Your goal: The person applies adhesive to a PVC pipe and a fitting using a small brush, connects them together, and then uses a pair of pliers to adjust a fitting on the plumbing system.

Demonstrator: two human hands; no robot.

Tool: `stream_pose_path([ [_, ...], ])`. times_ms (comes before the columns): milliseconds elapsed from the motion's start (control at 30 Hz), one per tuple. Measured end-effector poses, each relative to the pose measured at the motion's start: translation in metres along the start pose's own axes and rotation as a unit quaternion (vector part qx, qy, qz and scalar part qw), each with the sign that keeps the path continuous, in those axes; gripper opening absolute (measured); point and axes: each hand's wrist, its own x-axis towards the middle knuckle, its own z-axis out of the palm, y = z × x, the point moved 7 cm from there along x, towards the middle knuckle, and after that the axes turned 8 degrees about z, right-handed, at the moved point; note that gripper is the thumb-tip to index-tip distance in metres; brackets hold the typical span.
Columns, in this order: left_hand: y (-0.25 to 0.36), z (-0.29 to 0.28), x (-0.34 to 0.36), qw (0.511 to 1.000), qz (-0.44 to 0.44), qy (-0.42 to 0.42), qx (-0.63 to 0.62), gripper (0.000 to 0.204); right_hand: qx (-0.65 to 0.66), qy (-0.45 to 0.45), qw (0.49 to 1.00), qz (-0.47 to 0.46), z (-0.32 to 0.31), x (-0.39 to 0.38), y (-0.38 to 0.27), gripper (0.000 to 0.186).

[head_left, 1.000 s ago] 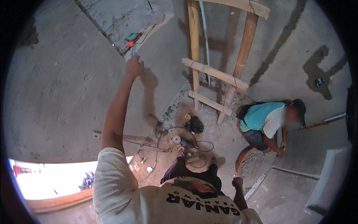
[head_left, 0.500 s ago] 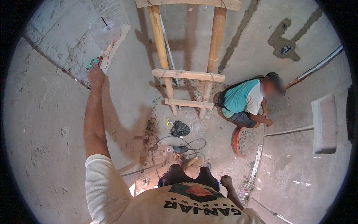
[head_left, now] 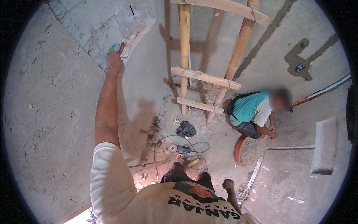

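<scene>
My left arm stretches up to a ledge on the left wall, where my left hand (head_left: pixel 114 62) is closed round a small compact green object (head_left: pixel 115 48) with a dark red part; its exact kind is not clear. Just beyond it lie a pale, flat piece (head_left: pixel 127 49) and a clear plastic drink cup or bag (head_left: pixel 130 20) with a black straw. Low by my right side, my right hand (head_left: pixel 228 184) is curled into a fist. Whether anything is inside that fist is hidden.
A bamboo ladder (head_left: pixel 184 44) leans ahead. On the floor are an angle grinder (head_left: pixel 181 148) with its looped cable, a black plastic bag (head_left: pixel 186 129) and a yellow ring-shaped item (head_left: pixel 176 121). At right a co-worker (head_left: pixel 246 109) crouches beside an orange-rimmed mortar tub (head_left: pixel 238 151).
The view has turned, so the ladder, ledge and co-worker appear shifted right. My left hand stays at the ledge with the green object. My right hand remains closed low at my side.
</scene>
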Motion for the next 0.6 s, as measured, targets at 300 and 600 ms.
stream_pose_path([
  [300, -0.067, 0.035, 0.057, 0.936, -0.142, 0.110, -0.303, 0.044, 0.028, 0.021, 0.999, 0.001, 0.001, -0.005, -0.010, 0.011],
  [600, -0.035, 0.018, 0.033, 0.969, 0.182, -0.014, -0.168, 0.048, -0.493, 0.141, 0.819, -0.257, 0.003, -0.025, -0.021, 0.020],
])
